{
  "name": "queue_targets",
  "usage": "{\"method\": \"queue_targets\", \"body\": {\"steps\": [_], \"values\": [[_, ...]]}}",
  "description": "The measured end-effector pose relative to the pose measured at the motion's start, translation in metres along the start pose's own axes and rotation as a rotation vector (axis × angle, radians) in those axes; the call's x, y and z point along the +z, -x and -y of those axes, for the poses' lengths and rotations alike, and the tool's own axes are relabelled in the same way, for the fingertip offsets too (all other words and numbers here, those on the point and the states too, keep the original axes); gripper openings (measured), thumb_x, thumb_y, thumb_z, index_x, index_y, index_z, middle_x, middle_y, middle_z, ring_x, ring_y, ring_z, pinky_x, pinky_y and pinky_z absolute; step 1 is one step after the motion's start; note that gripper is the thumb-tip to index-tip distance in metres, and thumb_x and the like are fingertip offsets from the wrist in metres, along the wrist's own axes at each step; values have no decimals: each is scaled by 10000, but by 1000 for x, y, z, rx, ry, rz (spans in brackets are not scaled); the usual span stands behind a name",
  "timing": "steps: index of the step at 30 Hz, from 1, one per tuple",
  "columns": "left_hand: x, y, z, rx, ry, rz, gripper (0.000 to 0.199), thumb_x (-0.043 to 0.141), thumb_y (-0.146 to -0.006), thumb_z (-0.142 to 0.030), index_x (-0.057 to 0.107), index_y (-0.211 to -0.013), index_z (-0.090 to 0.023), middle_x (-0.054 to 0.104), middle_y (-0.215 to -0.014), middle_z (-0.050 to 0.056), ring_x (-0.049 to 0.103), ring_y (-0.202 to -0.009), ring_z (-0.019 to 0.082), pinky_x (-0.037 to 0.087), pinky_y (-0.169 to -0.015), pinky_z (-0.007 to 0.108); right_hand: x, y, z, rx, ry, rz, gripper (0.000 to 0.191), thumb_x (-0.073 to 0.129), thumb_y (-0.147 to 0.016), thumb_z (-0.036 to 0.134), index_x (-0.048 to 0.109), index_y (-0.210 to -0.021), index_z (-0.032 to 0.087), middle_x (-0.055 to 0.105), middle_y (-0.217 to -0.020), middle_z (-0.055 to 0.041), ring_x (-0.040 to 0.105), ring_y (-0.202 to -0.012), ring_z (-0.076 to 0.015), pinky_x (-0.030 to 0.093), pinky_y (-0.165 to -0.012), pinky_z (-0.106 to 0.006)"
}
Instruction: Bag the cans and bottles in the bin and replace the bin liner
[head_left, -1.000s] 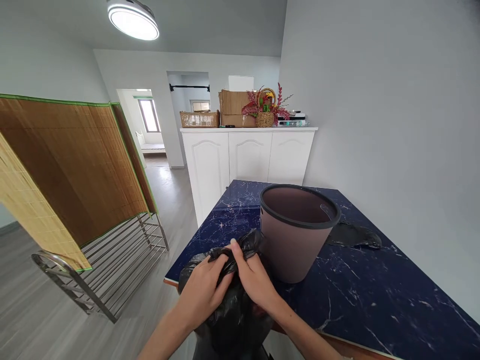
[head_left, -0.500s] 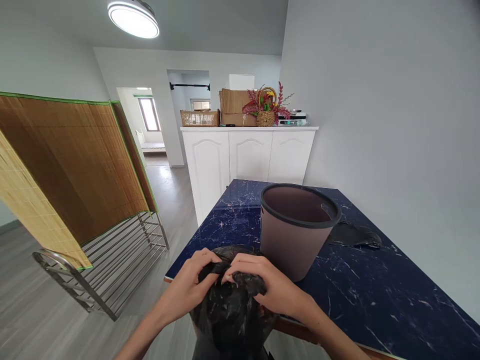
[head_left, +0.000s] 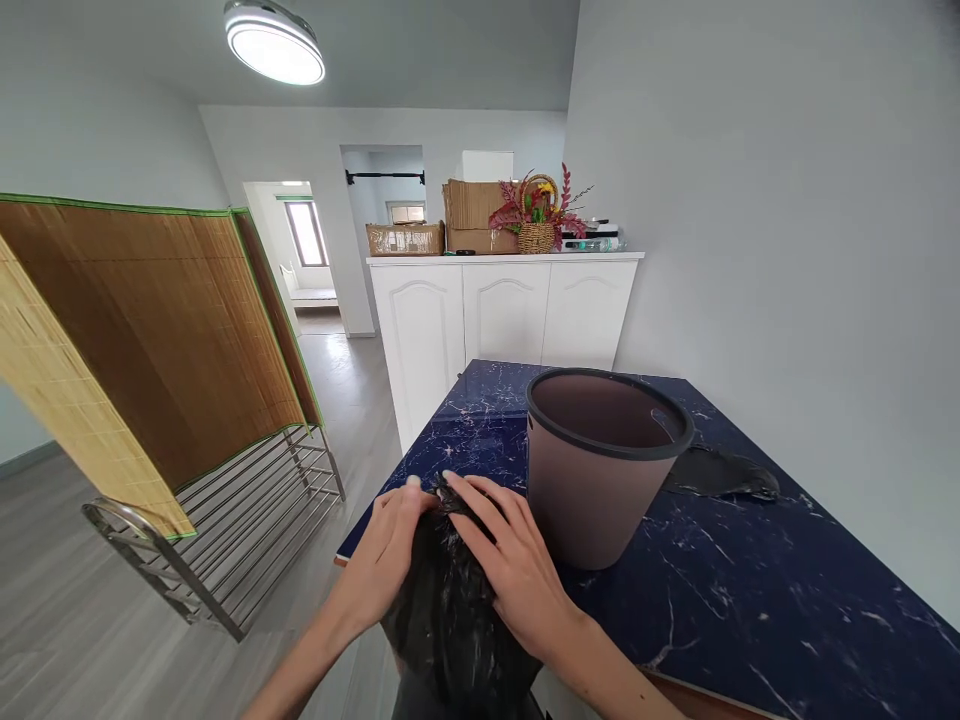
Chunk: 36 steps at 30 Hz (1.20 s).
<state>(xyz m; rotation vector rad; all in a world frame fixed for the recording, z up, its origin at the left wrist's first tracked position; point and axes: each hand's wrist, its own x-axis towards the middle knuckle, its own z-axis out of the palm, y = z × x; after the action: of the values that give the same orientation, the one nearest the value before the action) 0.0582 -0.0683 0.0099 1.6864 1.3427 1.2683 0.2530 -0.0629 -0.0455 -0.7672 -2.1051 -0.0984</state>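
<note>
A black plastic bag (head_left: 450,610) hangs in front of me at the near edge of the table, its top bunched between my hands. My left hand (head_left: 386,555) pinches the gathered top from the left, thumb upward. From the right, my right hand (head_left: 510,560) grips the same bunched top, its fingers laid over the plastic. Just beyond my right hand stands a mauve trash can (head_left: 592,490) with a dark rim, upright on the blue marbled table (head_left: 712,590). Another black plastic bag (head_left: 724,472) lies flattened behind the can, at its right.
A metal rack (head_left: 225,540) draped with a bamboo mat (head_left: 165,340) stands on the left. Beyond the table is a white cabinet (head_left: 510,310) carrying cardboard boxes (head_left: 472,215) and a flower basket (head_left: 536,237). A grey wall (head_left: 787,250) borders the table's right side.
My right hand has turned so its fingers extend over the bag's bunched top, and my left thumb has lifted. The view has shifted slightly.
</note>
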Motion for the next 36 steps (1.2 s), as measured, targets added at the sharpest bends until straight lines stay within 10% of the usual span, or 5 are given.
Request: {"method": "queue_targets", "body": {"steps": [9,21,36], "values": [[8,-6,-14,-96,127,91,461,653,-962,-641,783,-841,-216,727,-864,32,627,-832,220,478,-748,272,-3,-2,-2,59,-106,-15,445,562,-1011,56,670,-1349,324,27,-1832,10,210,-1652,-348,354,-1293,-606],[2,-15,-9,-186,381,20,502,710,-895,-701,702,-809,-206,688,-883,46,591,-854,204,490,-778,257,-8,18,1,86,-29,4,573,696,-954,109,629,-1451,385,217,-1802,-28,277,-1632,-371,360,-1266,-693],[-14,-34,36,38,0,-202,525,552,-1000,-673,542,-719,-230,562,-781,4,512,-810,192,421,-760,258,1,76,-7,303,-52,198,438,501,-907,-17,649,-1212,260,144,-1814,-21,140,-1665,-383,457,-1212,-680]]}}
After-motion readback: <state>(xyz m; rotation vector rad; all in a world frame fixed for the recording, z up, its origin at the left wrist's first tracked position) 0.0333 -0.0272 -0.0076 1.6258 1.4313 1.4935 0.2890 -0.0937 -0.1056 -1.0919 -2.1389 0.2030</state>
